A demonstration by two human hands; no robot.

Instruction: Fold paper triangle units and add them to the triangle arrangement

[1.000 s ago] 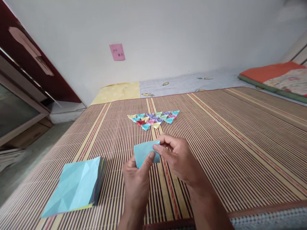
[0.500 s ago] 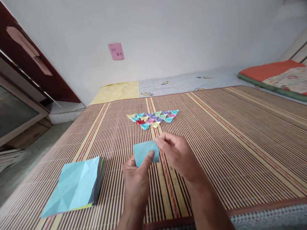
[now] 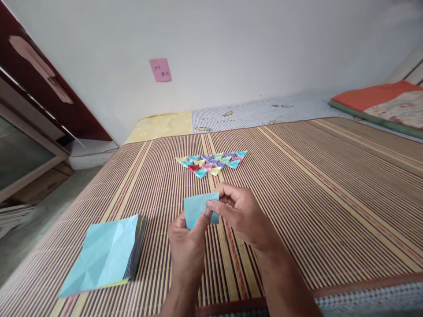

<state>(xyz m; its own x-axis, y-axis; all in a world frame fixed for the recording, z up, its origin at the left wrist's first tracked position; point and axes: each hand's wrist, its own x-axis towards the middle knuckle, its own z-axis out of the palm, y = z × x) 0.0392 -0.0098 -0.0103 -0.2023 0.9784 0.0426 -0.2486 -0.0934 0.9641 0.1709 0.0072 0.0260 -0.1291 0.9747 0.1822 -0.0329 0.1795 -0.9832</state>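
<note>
A small folded light-blue paper (image 3: 195,208) is held up between both hands above the striped bamboo mat (image 3: 313,185). My left hand (image 3: 187,248) grips its lower edge, thumb pressed on the front. My right hand (image 3: 241,215) pinches its right side with thumb and forefinger. Further off on the mat lies a triangle-shaped patch of several small folded paper pieces (image 3: 211,162) in mixed colours. Near my left hand, at the mat's front left, rests a stack of coloured paper sheets (image 3: 104,255) with a creased light-blue sheet on top.
A white wall with a pink sticky note (image 3: 160,70) stands behind. A dark red cabinet (image 3: 39,88) is at the left beside the floor. A checked sheet (image 3: 257,113) and an orange-edged cushion (image 3: 386,105) lie at the back right.
My right hand's fingers have closed back onto the paper's right side after lifting slightly. The paper has barely shifted; my left hand keeps its grip.
</note>
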